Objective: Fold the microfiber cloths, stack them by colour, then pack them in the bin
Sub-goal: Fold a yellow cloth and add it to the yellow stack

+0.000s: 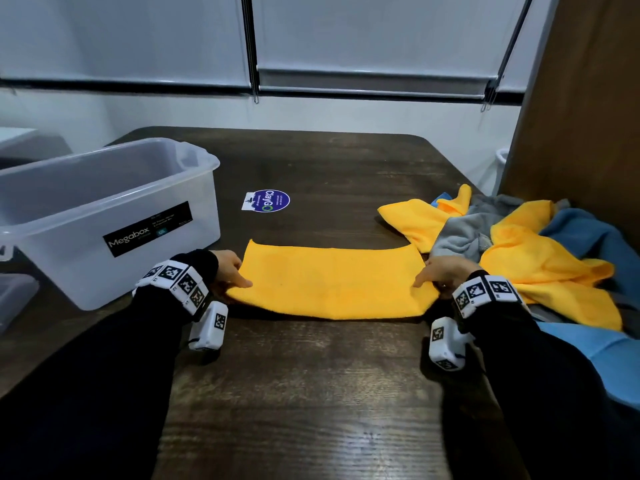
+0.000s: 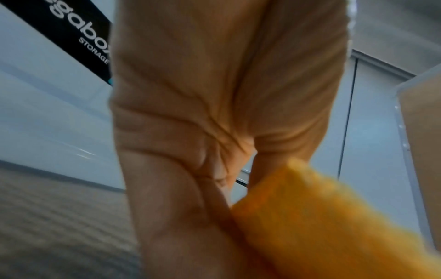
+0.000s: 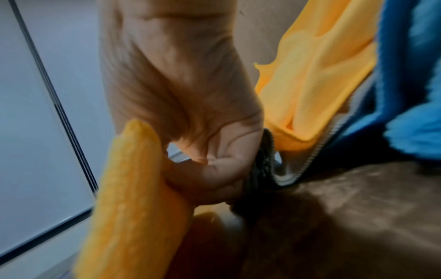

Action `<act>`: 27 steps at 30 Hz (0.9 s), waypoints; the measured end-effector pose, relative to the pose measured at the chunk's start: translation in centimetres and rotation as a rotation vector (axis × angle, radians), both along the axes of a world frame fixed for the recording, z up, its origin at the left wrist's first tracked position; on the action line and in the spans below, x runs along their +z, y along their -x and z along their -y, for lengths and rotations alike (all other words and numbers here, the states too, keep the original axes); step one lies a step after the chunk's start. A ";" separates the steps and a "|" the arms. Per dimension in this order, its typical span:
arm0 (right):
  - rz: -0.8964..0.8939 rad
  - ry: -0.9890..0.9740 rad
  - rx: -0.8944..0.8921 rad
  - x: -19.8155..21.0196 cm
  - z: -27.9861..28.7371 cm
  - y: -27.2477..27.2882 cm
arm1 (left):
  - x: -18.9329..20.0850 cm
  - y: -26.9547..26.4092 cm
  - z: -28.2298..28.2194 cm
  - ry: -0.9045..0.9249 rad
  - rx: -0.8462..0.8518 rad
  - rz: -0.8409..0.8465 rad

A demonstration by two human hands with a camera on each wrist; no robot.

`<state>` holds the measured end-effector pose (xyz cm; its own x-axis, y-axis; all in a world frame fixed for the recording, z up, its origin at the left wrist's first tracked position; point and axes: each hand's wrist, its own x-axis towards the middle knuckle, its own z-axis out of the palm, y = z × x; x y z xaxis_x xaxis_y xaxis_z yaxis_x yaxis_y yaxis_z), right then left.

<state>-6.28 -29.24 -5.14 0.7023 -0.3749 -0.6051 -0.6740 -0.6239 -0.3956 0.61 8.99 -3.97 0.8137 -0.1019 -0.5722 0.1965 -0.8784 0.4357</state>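
While the yellow cloth (image 1: 332,282) lies as a long band across the table (image 1: 311,393), each hand pinches one short end.

Its long axis runs left to right between left hand (image 1: 227,268) and right hand (image 1: 443,271), equally near; the coming fold probably brings end to end. Grip detail is blurred in the wrist views. Bin (image 1: 86,202) sits left, unfolded pile (image 1: 519,244) right.

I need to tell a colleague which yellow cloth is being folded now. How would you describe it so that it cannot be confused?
Start at the clear plastic bin on the left of the dark table. Just right of it, a yellow cloth lies flat as a neat band, held at each end by the left hand and right hand. The other yellow cloths lie crumpled in the pile.
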 end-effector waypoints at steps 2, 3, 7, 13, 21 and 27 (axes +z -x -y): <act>0.048 0.002 0.000 -0.5 0.2 0.5 | -0.2 0.2 -0.1 0.063 0.040 0.001; 0.095 -0.013 -0.004 -0.4 -0.1 0.7 | -0.4 0.1 -0.1 0.088 0.071 0.003; 0.262 -0.142 -0.058 1.6 -2.5 1.3 | -0.2 0.5 0.2 0.114 0.146 0.097; 0.404 -0.158 -0.010 2.6 -10.0 -1.1 | -0.2 0.4 0.9 0.168 0.193 0.164; 0.267 0.014 0.172 -0.9 -15.6 -1.7 | -0.5 0.8 1.6 0.272 0.189 0.262; 0.338 -0.011 0.208 -0.3 -16.3 -3.0 | 0.5 0.9 2.0 0.381 0.206 0.295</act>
